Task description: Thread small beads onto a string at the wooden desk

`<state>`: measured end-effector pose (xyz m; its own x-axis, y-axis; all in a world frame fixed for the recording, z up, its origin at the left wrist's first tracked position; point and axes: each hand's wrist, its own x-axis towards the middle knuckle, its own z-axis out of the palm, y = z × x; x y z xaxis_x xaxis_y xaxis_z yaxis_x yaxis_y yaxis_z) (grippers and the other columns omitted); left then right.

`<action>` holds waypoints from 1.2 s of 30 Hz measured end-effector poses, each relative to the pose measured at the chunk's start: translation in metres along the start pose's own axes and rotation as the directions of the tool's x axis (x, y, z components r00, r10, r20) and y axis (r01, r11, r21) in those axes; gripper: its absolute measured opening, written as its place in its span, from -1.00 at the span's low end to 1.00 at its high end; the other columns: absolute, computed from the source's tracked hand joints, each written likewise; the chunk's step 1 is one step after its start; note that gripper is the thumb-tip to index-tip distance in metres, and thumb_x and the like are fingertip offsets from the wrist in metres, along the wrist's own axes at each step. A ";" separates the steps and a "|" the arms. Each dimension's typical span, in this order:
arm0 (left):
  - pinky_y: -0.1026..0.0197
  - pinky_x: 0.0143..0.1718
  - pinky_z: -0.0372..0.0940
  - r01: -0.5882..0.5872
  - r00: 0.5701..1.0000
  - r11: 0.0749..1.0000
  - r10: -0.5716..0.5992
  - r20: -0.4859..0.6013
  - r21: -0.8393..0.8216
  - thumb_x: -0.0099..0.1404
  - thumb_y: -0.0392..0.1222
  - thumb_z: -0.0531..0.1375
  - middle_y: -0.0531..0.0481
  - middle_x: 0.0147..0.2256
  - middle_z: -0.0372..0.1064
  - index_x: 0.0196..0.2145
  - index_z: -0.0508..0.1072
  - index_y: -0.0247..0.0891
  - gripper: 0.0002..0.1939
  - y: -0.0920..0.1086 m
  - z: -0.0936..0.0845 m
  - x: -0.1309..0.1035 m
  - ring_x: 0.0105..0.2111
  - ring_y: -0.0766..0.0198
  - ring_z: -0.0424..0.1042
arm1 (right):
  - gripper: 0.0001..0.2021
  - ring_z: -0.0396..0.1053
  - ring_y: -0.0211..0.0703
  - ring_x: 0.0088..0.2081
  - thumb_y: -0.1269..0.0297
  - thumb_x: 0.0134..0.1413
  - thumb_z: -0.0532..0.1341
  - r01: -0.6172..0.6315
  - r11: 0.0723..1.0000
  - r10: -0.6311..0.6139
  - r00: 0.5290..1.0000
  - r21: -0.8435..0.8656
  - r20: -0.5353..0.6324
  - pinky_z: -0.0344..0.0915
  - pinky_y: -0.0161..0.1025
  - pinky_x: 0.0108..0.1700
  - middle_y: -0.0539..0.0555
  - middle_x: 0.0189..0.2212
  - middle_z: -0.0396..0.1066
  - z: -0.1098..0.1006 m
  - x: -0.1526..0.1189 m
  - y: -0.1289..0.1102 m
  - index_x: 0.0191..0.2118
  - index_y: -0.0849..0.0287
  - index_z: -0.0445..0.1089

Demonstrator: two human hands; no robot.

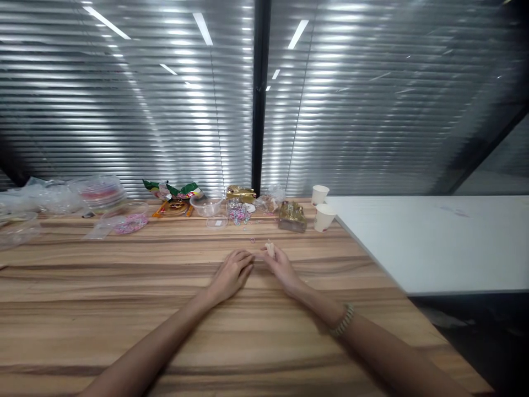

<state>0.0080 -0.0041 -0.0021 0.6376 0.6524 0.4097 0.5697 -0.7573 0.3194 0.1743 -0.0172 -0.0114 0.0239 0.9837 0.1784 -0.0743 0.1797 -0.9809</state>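
In the head view, both hands lay on the wooden table near the middle of the frame, almost touching each other. The left hand rested flat, its fingers together and holding nothing. The right hand had its fingers closed around a small pale object that stood up just above the knuckles; what it was I could not tell. A tiny ring-like piece lay just above the hands. Further up sat a clear bowl, snack packets and two paper cups. The step seemed to be fine work on the small piece; the next move would likely need a steady pinch from both hands
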 end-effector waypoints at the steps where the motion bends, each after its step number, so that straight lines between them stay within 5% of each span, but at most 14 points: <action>1: 0.12 -0.02 0.13 -0.001 1.000 1.000 0.001 -0.012 -0.021 0.29 -0.27 -0.05 -0.09 -0.13 0.31 -0.10 0.34 -0.22 -0.72 0.000 -0.001 0.000 -0.08 0.21 0.22 | -0.69 0.25 -0.20 -0.36 0.11 -0.10 0.21 0.019 0.999 -0.019 1.000 -0.033 0.013 0.18 -0.32 -0.30 0.01 -0.42 0.28 -0.001 0.000 0.001 -0.27 0.21 0.25; 6: 0.09 -0.01 0.11 -0.023 0.999 1.000 0.022 -0.033 -0.021 0.26 -0.29 0.00 -0.08 -0.07 0.26 -0.07 0.33 -0.18 -0.71 0.001 -0.002 -0.001 -0.05 0.18 0.18 | -0.71 0.27 -0.11 -0.25 0.15 -0.06 0.18 0.090 0.985 -0.081 0.995 -0.145 0.064 0.18 -0.24 -0.17 0.09 -0.31 0.34 -0.004 0.003 0.010 -0.25 0.25 0.29; 12: -0.04 0.13 -0.15 -0.119 0.987 0.989 0.109 0.118 0.082 0.28 -0.27 -0.05 -0.11 0.03 0.16 -0.01 0.27 -0.23 -0.68 0.010 -0.004 -0.001 0.05 0.15 0.08 | -0.72 0.28 -0.13 -0.25 0.17 -0.03 0.15 0.093 0.986 -0.090 0.996 -0.139 0.030 0.19 -0.24 -0.16 0.08 -0.29 0.34 -0.004 0.003 0.015 -0.22 0.24 0.27; 16: 0.02 0.09 -0.05 -0.085 0.995 0.996 0.086 0.050 -0.024 0.29 -0.27 -0.05 -0.11 -0.08 0.29 -0.08 0.34 -0.26 -0.70 0.009 -0.003 0.000 -0.04 0.18 0.19 | -0.72 0.27 -0.12 -0.25 0.17 -0.04 0.13 0.085 0.974 -0.092 0.996 -0.209 -0.021 0.17 -0.23 -0.15 0.07 -0.30 0.34 -0.005 0.004 0.016 -0.22 0.24 0.28; 20: 0.18 -0.12 0.19 0.034 0.997 0.962 -0.050 -0.055 -0.271 0.25 -0.26 0.02 -0.08 -0.24 0.39 -0.22 0.45 -0.24 -0.76 0.003 -0.005 0.000 -0.20 0.22 0.31 | -0.73 0.26 -0.13 -0.26 0.19 -0.03 0.12 0.106 0.963 -0.111 0.994 -0.248 -0.006 0.17 -0.24 -0.18 0.07 -0.31 0.33 -0.006 0.003 0.013 -0.21 0.25 0.29; 25: 0.25 -0.23 0.27 0.244 0.941 0.805 -0.331 -0.067 -0.540 0.15 -0.22 0.14 -0.05 -0.32 0.45 -0.34 0.50 -0.28 -0.83 0.001 -0.006 0.000 -0.30 0.21 0.40 | -0.72 0.26 -0.17 -0.35 0.17 -0.03 0.16 0.150 0.944 -0.107 0.982 -0.293 0.157 0.19 -0.30 -0.29 0.03 -0.39 0.32 -0.005 -0.002 0.004 -0.22 0.24 0.31; 36: 0.23 -0.20 0.29 0.298 0.920 0.672 -0.392 0.016 -0.678 0.12 -0.14 0.16 -0.08 -0.27 0.45 -0.27 0.49 -0.30 -0.75 0.006 -0.005 0.001 -0.26 0.17 0.41 | -0.73 0.21 -0.23 -0.46 0.09 0.00 0.15 0.177 0.903 -0.108 0.976 -0.392 0.191 0.15 -0.37 -0.40 -0.01 -0.52 0.28 -0.004 -0.003 0.001 -0.40 0.25 0.31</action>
<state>0.0096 -0.0082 0.0043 0.3715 0.8973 0.2384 0.2206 -0.3347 0.9161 0.1780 -0.0204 -0.0135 -0.1589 0.9422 0.2949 0.3279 0.3321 -0.8844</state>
